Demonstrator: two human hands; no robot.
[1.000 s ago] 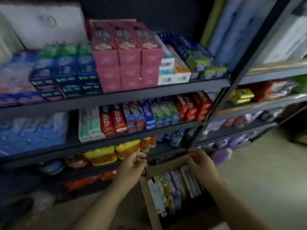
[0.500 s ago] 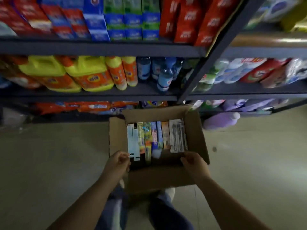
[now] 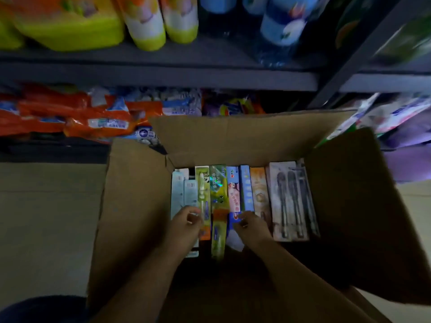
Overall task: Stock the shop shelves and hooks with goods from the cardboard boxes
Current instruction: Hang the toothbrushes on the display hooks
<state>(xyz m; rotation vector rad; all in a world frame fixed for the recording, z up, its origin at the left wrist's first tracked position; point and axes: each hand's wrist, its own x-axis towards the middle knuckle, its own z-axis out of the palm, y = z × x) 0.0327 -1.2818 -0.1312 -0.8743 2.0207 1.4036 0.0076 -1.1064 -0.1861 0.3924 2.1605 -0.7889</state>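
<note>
Dark shelves with yellow bottles stood behind an open cardboard box on the floor. Both hands were inside; left hand fingers curled on a green packet, right hand fingers pinching a blue one.

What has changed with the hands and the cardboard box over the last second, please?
Both hands let go of the cardboard box rim and reached down inside: the left hand now fingers the pale and green packs, the right hand the blue-ended one. The view dropped from the shelves to the box. The packs remain upright in their row.
</note>
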